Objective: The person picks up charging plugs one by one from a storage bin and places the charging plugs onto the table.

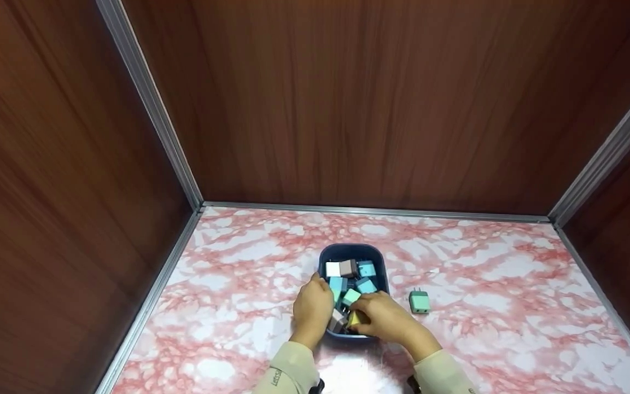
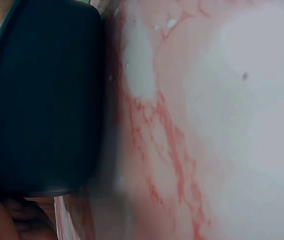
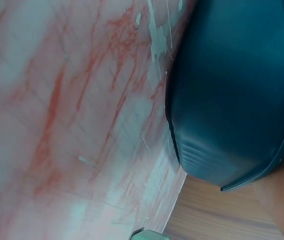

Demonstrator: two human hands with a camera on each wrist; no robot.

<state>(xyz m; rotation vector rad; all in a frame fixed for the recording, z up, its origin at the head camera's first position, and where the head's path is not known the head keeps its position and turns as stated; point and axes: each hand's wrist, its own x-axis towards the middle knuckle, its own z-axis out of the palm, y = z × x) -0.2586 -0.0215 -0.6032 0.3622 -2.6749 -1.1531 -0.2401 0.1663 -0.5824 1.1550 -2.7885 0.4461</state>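
The dark blue bin [image 1: 351, 252] stands on the counter [image 1: 238, 295] at the lower middle of the head view. The right hand [image 1: 387, 318] reaches into its near end, and its thumb and fingers pinch a yellow piece [image 1: 354, 318], which they partly hide. The left hand [image 1: 313, 307] holds the bin's left wall; its fingers are partly out of sight.

In my judgement, the yellow piece could slip, because the fingers have little room beside the near wall. Its neighbours, the mint adapter [image 1: 351, 297] and the grey piece [image 1: 338, 321], could catch on it or be dragged along. If the left hand loosens, the bin could slide or tip.

Farther up inside lie a white piece [image 1: 333, 269], a brown piece [image 1: 348, 268] and a blue piece [image 1: 367, 268]. A green adapter [image 1: 419, 302] lies outside, to the right of the bin, with prongs toward the top of the frame; the bin's right wall stands between it and the pile.
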